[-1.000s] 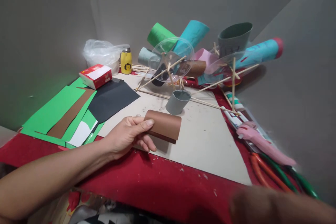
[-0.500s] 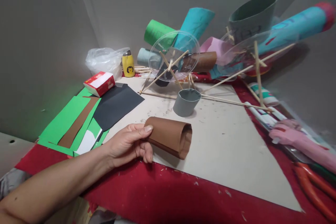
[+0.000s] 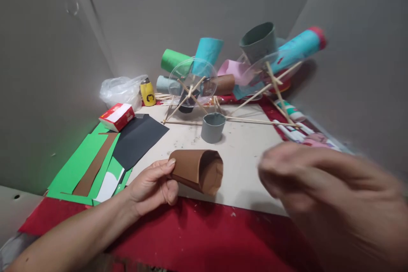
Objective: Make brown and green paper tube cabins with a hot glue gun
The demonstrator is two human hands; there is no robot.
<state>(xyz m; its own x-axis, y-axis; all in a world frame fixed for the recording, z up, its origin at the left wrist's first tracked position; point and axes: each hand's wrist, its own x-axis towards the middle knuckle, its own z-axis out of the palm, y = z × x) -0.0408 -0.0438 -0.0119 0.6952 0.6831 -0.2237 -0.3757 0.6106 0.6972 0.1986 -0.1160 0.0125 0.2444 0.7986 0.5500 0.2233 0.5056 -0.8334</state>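
Note:
My left hand is closed on one end of a brown paper cup. Thumb on top and fingers beneath, it keeps the cup tipped on its side, the open mouth facing right. Over the right part of the white board, my right hand is raised and smeared by motion. Its fingers look curled, and whether anything is in them cannot be made out. A grey paper cup stands upright on the board just behind the brown one.
Behind stands a wheel-like stick frame with clear discs and coloured paper cups. At left lie green sheets, a dark sheet and a red box. A yellow bottle stands near a plastic bag. Markers lie at right.
My right hand has come into view from the right. The brown cup has turned so that more of its inside shows. The camera view has shifted, too.

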